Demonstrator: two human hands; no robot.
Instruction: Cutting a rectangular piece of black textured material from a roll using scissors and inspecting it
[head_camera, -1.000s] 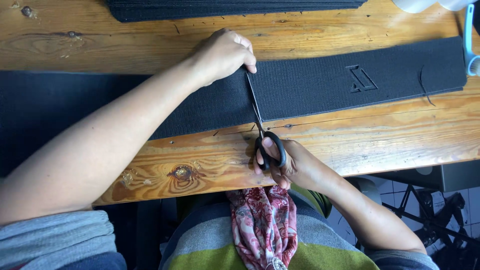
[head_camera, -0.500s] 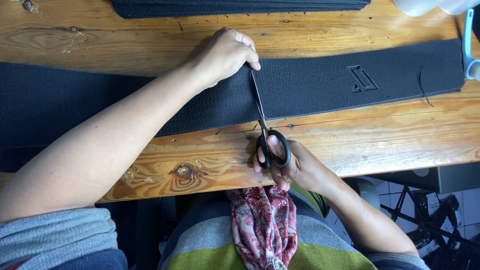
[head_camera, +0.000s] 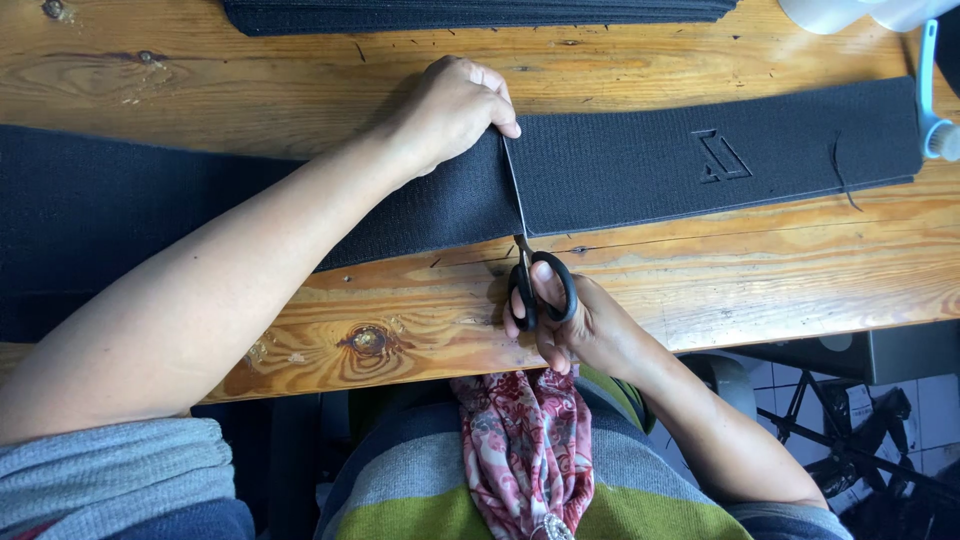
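A long black elastic band (head_camera: 640, 165) lies across the wooden table (head_camera: 800, 265), with a raised emblem near its right end. My left hand (head_camera: 450, 105) presses flat on the band just left of a straight cut line. My right hand (head_camera: 570, 320) grips black-handled scissors (head_camera: 535, 285) at the table's near edge; the blades point up into the band along that cut and look closed together.
A stack of more black bands (head_camera: 480, 12) lies at the table's far edge. A blue-handled tool (head_camera: 930, 90) and a white object (head_camera: 830, 12) sit at the far right. A patterned red scarf (head_camera: 525, 450) hangs in my lap. A chair base (head_camera: 850, 440) stands on the floor at right.
The scissor blades have closed through the band along the cut line. My right hand has shifted slightly toward me. My left hand stays pressed on the band.
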